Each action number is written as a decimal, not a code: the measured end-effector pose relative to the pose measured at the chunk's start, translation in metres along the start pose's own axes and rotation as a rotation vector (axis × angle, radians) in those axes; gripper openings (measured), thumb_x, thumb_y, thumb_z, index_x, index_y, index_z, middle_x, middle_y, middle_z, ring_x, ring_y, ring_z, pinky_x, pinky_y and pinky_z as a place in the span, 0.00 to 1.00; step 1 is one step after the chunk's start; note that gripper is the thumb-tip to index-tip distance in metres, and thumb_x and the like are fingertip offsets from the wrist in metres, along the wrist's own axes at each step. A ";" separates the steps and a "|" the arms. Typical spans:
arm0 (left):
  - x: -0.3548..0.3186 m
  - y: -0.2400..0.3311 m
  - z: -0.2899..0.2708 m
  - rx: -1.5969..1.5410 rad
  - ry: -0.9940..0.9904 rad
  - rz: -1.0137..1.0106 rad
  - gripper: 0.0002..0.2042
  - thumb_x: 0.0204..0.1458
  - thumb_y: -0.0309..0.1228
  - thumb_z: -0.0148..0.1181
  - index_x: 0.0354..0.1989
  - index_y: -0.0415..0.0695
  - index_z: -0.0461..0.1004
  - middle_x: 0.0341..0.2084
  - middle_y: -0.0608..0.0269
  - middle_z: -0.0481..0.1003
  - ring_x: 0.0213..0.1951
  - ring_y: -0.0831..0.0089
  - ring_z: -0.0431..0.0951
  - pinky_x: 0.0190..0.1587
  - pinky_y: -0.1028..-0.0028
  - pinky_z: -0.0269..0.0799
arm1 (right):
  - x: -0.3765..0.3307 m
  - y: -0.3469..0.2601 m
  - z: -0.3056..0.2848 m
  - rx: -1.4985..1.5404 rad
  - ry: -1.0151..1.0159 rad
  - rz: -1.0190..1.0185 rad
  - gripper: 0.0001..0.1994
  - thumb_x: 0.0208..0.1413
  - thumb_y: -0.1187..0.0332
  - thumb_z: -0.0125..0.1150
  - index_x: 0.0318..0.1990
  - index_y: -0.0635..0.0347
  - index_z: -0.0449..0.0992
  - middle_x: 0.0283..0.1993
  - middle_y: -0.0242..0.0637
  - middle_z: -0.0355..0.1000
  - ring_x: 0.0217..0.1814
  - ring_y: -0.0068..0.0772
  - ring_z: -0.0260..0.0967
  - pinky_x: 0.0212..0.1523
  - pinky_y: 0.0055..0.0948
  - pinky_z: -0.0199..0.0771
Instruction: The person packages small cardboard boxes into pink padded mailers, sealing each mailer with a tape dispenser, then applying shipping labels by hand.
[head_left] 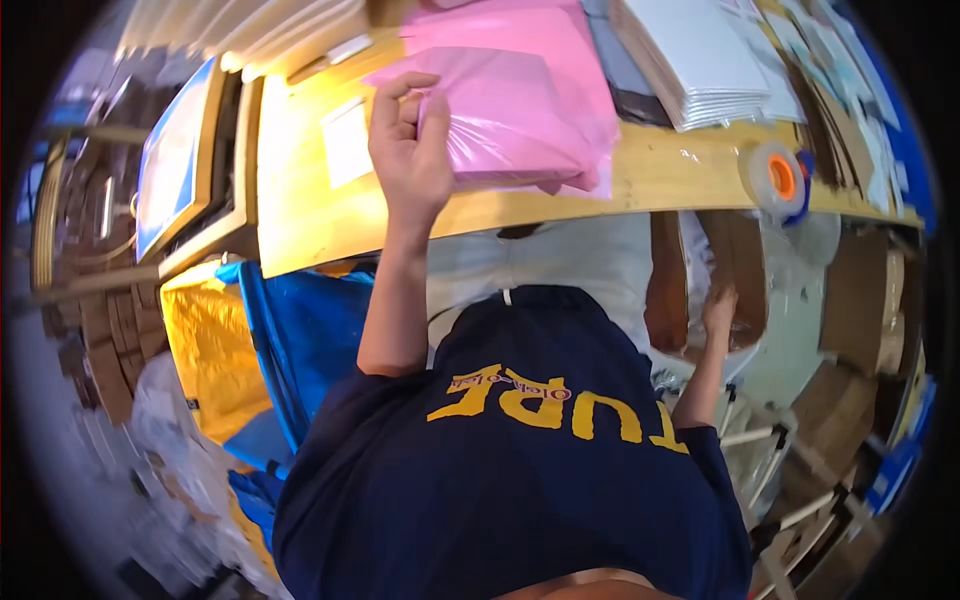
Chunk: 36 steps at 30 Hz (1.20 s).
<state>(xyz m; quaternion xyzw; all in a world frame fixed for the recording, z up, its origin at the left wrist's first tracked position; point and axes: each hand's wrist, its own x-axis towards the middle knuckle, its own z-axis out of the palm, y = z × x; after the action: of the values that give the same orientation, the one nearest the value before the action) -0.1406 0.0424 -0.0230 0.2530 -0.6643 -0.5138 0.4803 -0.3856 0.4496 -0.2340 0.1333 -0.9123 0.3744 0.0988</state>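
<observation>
My left hand [412,150] is closed on the left edge of a pink plastic mailing bag [515,120], its fingers curled over the film. The bag bulges with contents I cannot make out and rests on the wooden table, over more pink plastic [560,25]. Lower down on the right, my right hand [718,310] reaches into an open brown cardboard box [668,285] below the table edge. Its fingers are small and partly hidden there, so their grip does not show.
On the table [310,225] lie a white paper label [346,142], stacked white envelopes [700,60] and a tape roll with an orange core [775,180]. A framed screen [180,160] stands left. Yellow [210,340] and blue bags [310,320] hang below; cardboard [855,300] stands right.
</observation>
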 end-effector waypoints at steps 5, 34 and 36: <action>-0.022 0.007 -0.034 -0.045 0.270 0.056 0.07 0.60 0.16 0.55 0.44 0.40 0.72 0.32 0.64 0.74 0.32 0.81 0.70 0.39 0.83 0.66 | 0.018 -0.114 -0.018 -0.064 -0.643 -0.093 0.26 0.67 0.57 0.49 0.65 0.67 0.68 0.60 0.50 0.75 0.55 0.49 0.76 0.58 0.41 0.75; 0.022 0.024 -0.019 -0.143 -0.030 0.038 0.28 0.63 0.33 0.57 0.68 0.43 0.53 0.29 0.65 0.70 0.26 0.80 0.65 0.29 0.80 0.61 | 0.047 -0.350 0.056 0.906 -0.545 -0.421 0.28 0.55 0.66 0.73 0.61 0.65 0.69 0.39 0.38 0.75 0.38 0.27 0.74 0.40 0.24 0.75; 0.033 0.018 -0.011 -0.025 -0.027 -0.089 0.24 0.64 0.28 0.55 0.67 0.43 0.56 0.24 0.68 0.70 0.23 0.83 0.62 0.27 0.83 0.57 | 0.055 -0.362 0.048 1.102 -0.423 -0.262 0.27 0.57 0.65 0.71 0.61 0.65 0.69 0.35 0.35 0.73 0.34 0.24 0.72 0.36 0.23 0.73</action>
<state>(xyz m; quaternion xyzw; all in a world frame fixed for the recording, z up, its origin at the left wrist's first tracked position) -0.1414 0.0165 0.0061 0.2692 -0.6524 -0.5462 0.4511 -0.3264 0.1591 -0.0146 0.3478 -0.5599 0.7419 -0.1232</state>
